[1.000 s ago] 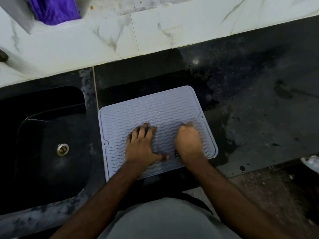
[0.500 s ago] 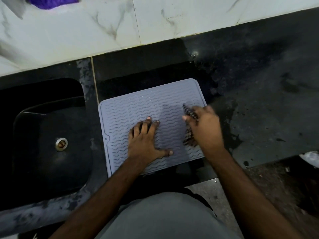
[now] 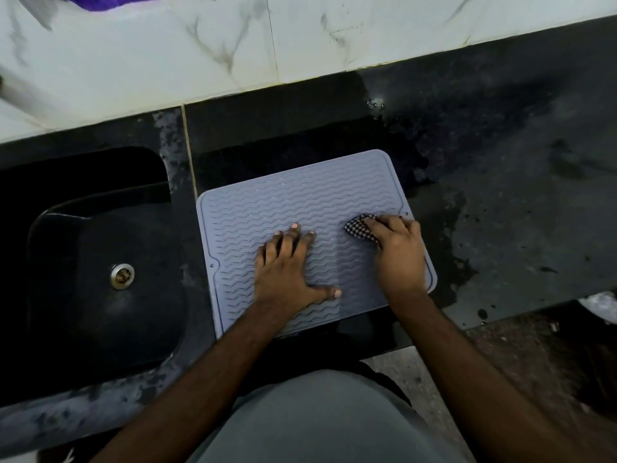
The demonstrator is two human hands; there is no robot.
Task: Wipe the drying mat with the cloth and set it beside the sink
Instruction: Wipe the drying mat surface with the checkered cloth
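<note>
While my left hand (image 3: pixel 287 262) lies spread flat on the mat (image 3: pixel 300 208) so it cannot slide on the wet counter (image 3: pixel 500 195), my right hand (image 3: pixel 397 252) grips the cloth (image 3: pixel 359 228) near the mat's right edge, beside the sink (image 3: pixel 100 262).

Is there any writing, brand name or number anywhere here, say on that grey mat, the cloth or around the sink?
None can be read.
The drying mat shows only wavy ridges.
The cloth shows only a check pattern.
The sink and countertop bear no lettering.
</note>
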